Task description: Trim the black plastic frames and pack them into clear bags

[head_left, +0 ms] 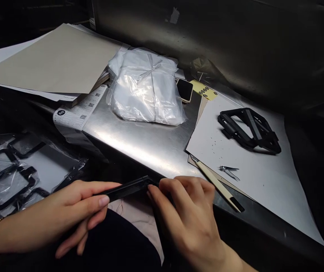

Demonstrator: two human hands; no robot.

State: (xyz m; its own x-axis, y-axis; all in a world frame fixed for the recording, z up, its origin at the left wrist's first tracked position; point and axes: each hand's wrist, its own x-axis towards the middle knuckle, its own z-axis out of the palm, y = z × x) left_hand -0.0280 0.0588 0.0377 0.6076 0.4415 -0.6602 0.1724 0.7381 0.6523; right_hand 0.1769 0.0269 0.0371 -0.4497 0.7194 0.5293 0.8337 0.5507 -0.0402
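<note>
Between my hands, over my lap at the table's front edge, is a black plastic frame (129, 188) seen nearly edge-on. My left hand (79, 207) pinches its left end between thumb and forefinger, the other fingers curled loosely below. At the far end, my right hand (190, 211) has its fingers bent and closed around the frame's right end; the fingertips are partly hidden. Just beyond my right hand lies a utility knife (220, 183) with a cream handle. Small nail clippers (229, 172) rest on a white sheet (264, 189) further right.
Several black frame parts (249, 130) are piled on the white sheet. A tied bundle of clear plastic bags (147, 90) sits mid-table, with a phone (184, 90) and yellow label sheet (204, 90) behind. Large cardboard sheets (62, 60) lie left, above bagged black frames (6, 181).
</note>
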